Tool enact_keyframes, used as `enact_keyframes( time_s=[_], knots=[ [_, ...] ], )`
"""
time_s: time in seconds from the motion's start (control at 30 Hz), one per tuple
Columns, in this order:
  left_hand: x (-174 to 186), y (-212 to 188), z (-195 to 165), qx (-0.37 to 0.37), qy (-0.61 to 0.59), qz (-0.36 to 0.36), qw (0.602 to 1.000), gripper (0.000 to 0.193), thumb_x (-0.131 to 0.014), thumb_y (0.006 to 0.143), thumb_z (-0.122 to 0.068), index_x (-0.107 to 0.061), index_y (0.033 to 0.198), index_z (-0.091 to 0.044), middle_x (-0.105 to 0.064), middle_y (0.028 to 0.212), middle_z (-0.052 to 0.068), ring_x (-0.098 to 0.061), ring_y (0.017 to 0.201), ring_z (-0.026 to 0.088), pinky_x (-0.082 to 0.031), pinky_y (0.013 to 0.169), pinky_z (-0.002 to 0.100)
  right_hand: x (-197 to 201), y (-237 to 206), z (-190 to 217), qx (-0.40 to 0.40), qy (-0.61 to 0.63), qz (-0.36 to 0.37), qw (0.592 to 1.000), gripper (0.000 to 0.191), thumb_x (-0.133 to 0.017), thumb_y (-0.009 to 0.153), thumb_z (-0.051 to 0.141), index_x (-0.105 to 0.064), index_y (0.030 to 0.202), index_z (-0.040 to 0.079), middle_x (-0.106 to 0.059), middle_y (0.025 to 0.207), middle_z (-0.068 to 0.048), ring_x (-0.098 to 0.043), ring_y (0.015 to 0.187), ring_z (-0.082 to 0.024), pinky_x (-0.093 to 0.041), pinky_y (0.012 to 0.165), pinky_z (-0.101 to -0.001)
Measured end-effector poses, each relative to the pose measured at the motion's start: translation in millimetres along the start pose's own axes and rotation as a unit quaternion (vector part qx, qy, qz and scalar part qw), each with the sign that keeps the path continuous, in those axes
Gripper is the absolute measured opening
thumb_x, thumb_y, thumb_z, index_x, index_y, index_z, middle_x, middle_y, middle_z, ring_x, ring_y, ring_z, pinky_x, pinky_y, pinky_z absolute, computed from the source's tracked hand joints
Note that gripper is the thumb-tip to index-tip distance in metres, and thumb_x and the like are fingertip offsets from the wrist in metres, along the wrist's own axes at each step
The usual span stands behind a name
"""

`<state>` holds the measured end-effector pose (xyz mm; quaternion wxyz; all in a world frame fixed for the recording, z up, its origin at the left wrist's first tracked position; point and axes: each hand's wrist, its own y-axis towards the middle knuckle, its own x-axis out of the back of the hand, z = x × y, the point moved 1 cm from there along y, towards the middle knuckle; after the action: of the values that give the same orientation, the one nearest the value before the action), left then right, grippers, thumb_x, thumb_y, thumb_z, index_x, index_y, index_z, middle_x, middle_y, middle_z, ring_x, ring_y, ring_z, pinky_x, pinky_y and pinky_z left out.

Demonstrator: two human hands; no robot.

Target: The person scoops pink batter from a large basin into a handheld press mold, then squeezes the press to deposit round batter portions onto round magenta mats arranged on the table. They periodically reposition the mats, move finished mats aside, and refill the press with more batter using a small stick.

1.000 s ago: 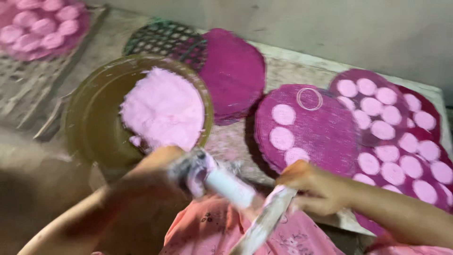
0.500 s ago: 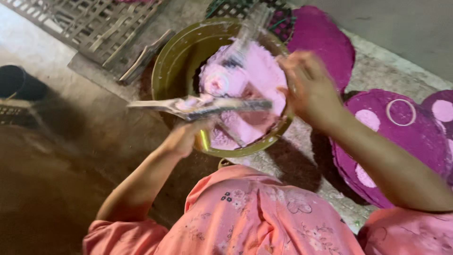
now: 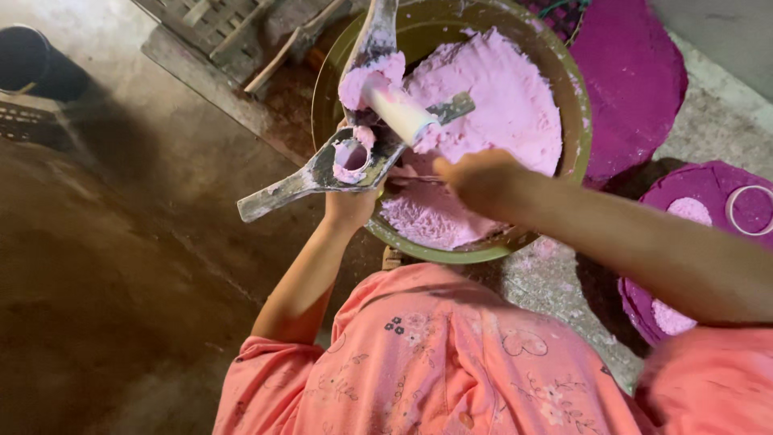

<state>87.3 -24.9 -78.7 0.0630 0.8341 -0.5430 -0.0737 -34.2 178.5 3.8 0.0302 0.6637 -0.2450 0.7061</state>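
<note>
The left hand (image 3: 350,205) is closed around a grey metal press (image 3: 322,165), holding it from below. Only the top of this hand shows, under the press. The press has long flat arms, a round hole filled with pink dough (image 3: 483,113), and a pale round plunger (image 3: 400,110) with a lump of dough stuck on its far end. The press is smeared with dough and sits over the near left edge of a big olive-green bowl (image 3: 576,121).

The right hand (image 3: 483,181) is curled shut just to the right of the press, down in the dough in the near part of the bowl. I cannot tell what it holds, as the fingers are hidden.

The bowl is heaped with soft pink dough, mostly on its right side.

To the right of the bowl lie round purple mats (image 3: 636,72). One near the right edge has a pale pink disc (image 3: 690,211) on it and a thin ring (image 3: 749,209). Far left there is a woven bamboo tray (image 3: 217,24), and a dark pot (image 3: 36,60) sits in the far left corner. The floor (image 3: 121,282) is brown and bare-looking. The person wears a pink flowered shirt (image 3: 435,354).
</note>
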Motion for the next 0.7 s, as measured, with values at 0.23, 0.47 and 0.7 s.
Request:
enact_keyframes(
  time_s=[0.23, 0.47, 0.7],
  knots=[
    [1, -5, 2, -0.065, 0.132, -0.013, 0.989, 0.019, -0.069, 0.089, 0.001, -0.063, 0.106, -0.003, -0.062, 0.092, 0.005, -0.061, 0.080, 0.020, -0.051, 0.070, 0.035, 44, -60, -1, 0.014, -0.085, 0.056, 0.995, 0.029, -0.061, 0.088, 0.011, -0.056, 0.116, 0.006, -0.069, 0.093, -0.014, -0.073, 0.069, -0.030, -0.059, 0.057, -0.0396],
    [1, -6, 8, -0.157, 0.228, 0.000, 0.961, 0.028, -0.073, 0.088, -0.003, -0.065, 0.115, -0.003, -0.067, 0.112, 0.012, -0.063, 0.105, 0.031, -0.050, 0.091, 0.041, 10, -56, 30, -0.076, 0.021, 0.158, 0.984, 0.048, -0.061, 0.090, 0.017, -0.053, 0.133, -0.002, -0.072, 0.094, -0.020, -0.074, 0.079, -0.038, -0.060, 0.065, -0.0466],
    [2, -4, 15, 0.025, 0.100, 0.010, 0.995, 0.018, -0.069, 0.093, -0.002, -0.064, 0.110, -0.003, -0.065, 0.099, 0.009, -0.062, 0.089, 0.024, -0.050, 0.077, 0.038, 1, -60, 51, -0.160, 0.222, 0.191, 0.943, 0.055, -0.062, 0.084, 0.006, -0.059, 0.136, 0.019, -0.073, 0.095, -0.021, -0.073, 0.089, -0.037, -0.057, 0.079, -0.0487]
  ],
)
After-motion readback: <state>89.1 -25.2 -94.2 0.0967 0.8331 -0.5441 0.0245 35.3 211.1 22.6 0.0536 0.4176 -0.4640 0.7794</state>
